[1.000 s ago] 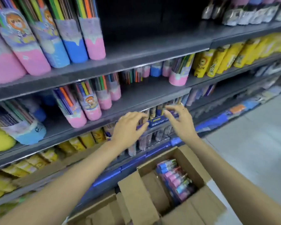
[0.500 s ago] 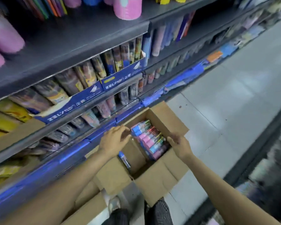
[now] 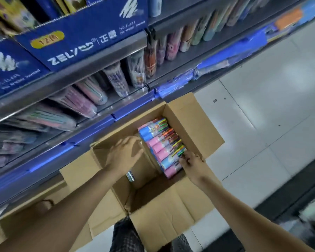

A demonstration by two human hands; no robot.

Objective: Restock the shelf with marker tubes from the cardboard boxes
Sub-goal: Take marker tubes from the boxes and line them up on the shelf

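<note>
An open cardboard box (image 3: 193, 124) sits on the floor below the shelf (image 3: 98, 70). Inside it lies a wrapped pack of marker tubes (image 3: 162, 146) with pink and blue caps, stacked against the box's right side. My left hand (image 3: 125, 153) reaches into the box at the pack's left edge, fingers spread against the wrapping. My right hand (image 3: 192, 163) is at the pack's near right corner, its fingertips curled onto the tube ends. Whether either hand has a firm hold on the pack is unclear.
Shelf tiers above hold clear marker tubes (image 3: 116, 79) and blue display cartons (image 3: 84, 35). A second cardboard box (image 3: 44, 206) lies at the lower left. A small silvery item (image 3: 130, 176) rests in the box bottom. Tiled floor (image 3: 262, 106) spreads to the right.
My hands left the shelf's display carton and dropped into the box. My view tilted down, and both hands now touch the pack of marker tubes.
</note>
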